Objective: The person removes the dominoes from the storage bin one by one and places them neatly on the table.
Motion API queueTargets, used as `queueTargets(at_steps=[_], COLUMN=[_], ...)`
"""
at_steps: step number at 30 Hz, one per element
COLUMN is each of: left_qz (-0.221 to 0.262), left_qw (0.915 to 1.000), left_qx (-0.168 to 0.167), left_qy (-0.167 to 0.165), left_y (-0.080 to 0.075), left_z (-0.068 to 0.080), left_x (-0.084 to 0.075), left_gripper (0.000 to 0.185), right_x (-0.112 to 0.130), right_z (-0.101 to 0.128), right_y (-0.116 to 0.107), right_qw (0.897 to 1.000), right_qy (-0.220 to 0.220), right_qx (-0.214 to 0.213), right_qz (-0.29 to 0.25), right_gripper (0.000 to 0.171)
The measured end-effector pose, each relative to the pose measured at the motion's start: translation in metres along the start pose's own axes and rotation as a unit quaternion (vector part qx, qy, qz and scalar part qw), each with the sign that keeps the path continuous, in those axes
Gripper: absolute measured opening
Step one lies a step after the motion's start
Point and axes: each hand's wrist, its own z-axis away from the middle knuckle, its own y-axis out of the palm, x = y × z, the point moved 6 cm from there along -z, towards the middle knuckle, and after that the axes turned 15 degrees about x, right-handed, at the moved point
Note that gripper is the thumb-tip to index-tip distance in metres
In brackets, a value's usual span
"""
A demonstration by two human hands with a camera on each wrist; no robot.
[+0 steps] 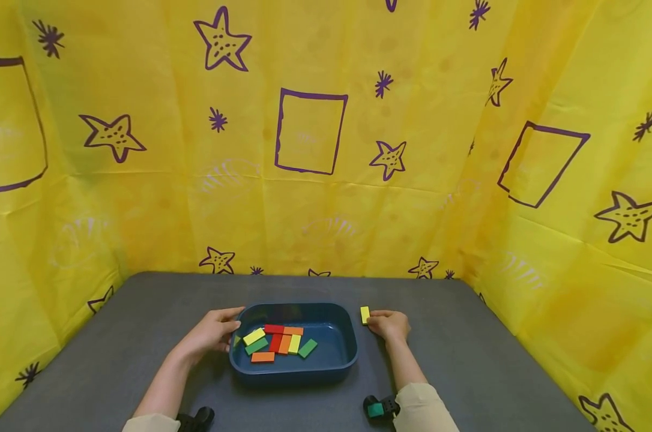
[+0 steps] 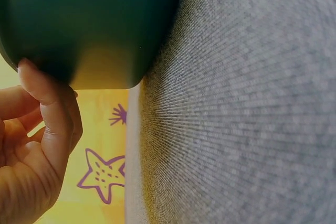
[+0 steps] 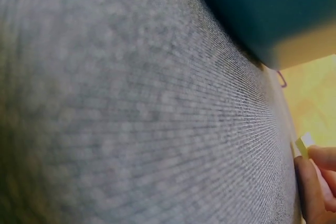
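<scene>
My left hand (image 1: 211,333) rests against the left end of the dark blue tray (image 1: 334,360), fingers loosely bent, fingertips touching its outer wall; in the left wrist view one fingertip (image 2: 32,77) presses on the tray's rounded corner (image 2: 94,24). It grips nothing; it only touches the wall.

My right hand (image 1: 389,324) lies on the grey tabletop (image 1: 493,372) just to the right of the tray, its fingertips on a small yellow block (image 1: 365,314). The block stands on the tabletop outside the tray, near its far right corner. In the right wrist view the block (image 3: 304,142) shows at the tip of my finger (image 3: 315,182), pinched or at least touched at its edge; I cannot tell how firmly I hold it.

Inside the tray lie several flat coloured blocks, gathered in the left half of its floor. A yellow one (image 1: 253,336) lies tilted at the left, with a green one (image 1: 256,346) just below it. A red one (image 1: 274,329) and an orange one (image 1: 293,330) lie side by side at the far edge of the group. Below them stand a red (image 1: 275,343), an orange (image 1: 285,344) and a yellow-green block (image 1: 295,344) in a row, touching. A second green block (image 1: 307,348) lies tilted at the right, and an orange one (image 1: 263,357) lies nearest to me. The right half of the tray's floor is bare.

Yellow cloth (image 1: 142,198) with purple stars hangs behind and beside the tabletop.
</scene>
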Motion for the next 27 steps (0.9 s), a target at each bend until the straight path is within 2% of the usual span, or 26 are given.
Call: queueTargets(at_steps=[9,15,27], left_qz=[-0.003,-0.001,-0.001], left_qw=[0.9999,0.9999,1.0], left_qx=[0.006,0.0,-0.001], left_qy=[0.014,0.01,0.003], left_y=[-0.0003,-0.001,-0.0004], left_z=[0.001,0.0009,-0.0001], left_x=[-0.0005,0.0012,0.0016], left_gripper=[0.054,0.053,0.053], right_x=[-0.003,-0.0029,0.0012], right_z=[0.001,0.001,0.004], right_y=[-0.0041,-0.0048,-0.0064], right_qw=[1.0,0.998,0.998], right_qy=[0.013,0.023,0.012], right_qx=[-0.012,-0.024,-0.026], right_qz=[0.021,0.045,0.059], right_gripper=[0.023,0.023,0.019])
